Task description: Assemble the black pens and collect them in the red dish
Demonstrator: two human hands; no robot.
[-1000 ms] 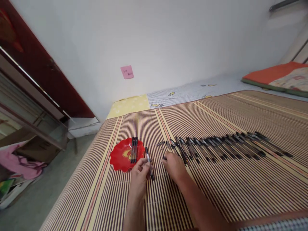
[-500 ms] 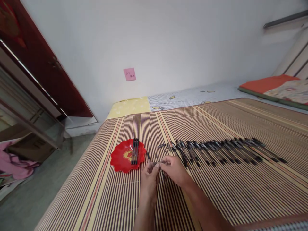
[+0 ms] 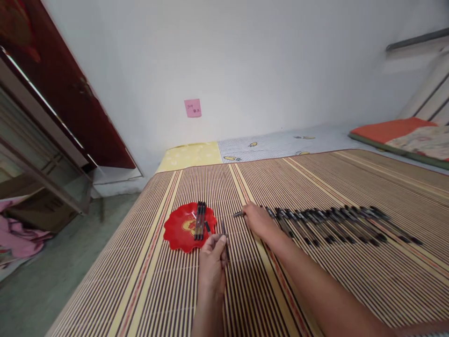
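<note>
My left hand (image 3: 213, 250) is closed on pen parts just right of the red scalloped plate (image 3: 174, 241). From its fingers stick out a black-ended pen piece (image 3: 207, 228) and a thin dark pen piece (image 3: 223, 226), held apart. Three black-ended pens (image 3: 200, 220) lie side by side across the plate's right side. My right hand (image 3: 256, 219) rests low on the mat with curled fingers over small pen parts. One small dark pen part (image 3: 238, 214) shows at its fingertips; what those fingers grip is hidden.
A long slanting row of black pens (image 3: 326, 224) lies on the striped mat (image 3: 168, 290) to the right. Behind the mat are patterned cloth (image 3: 270, 147) and a white wall (image 3: 245, 56) with a pink note (image 3: 192, 108). Folded bedding (image 3: 393, 130) sits at far right.
My hands, together before, are now apart. The right has moved up and right to the small pen parts, while the left stays near the plate with its pen parts.
</note>
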